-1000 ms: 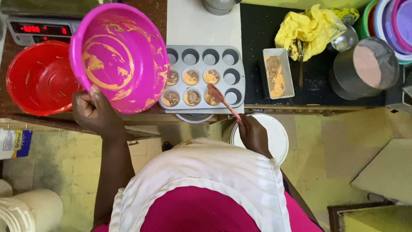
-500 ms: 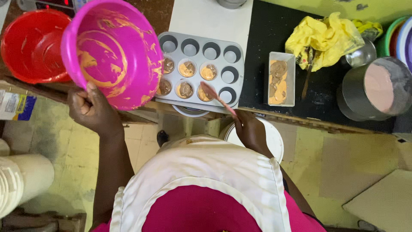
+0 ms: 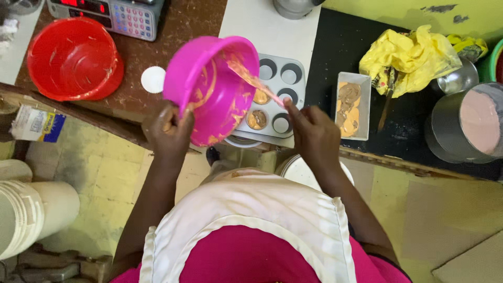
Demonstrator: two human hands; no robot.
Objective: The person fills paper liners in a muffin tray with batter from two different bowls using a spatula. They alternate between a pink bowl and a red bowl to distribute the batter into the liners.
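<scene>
Head view: hands (image 3: 314,137) scrape pink bowl (image 3: 209,86) (tilted)

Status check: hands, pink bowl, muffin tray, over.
Left hand grips tilted pink bowl. Right hand holds spatula, blade inside bowl. Bowl overhangs muffin tray, hiding some cups.

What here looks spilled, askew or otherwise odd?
Nothing spilled. The pink bowl, held tilted by the left hand over the muffin tray, is smeared with batter; the right hand scrapes it with a spatula.
</scene>
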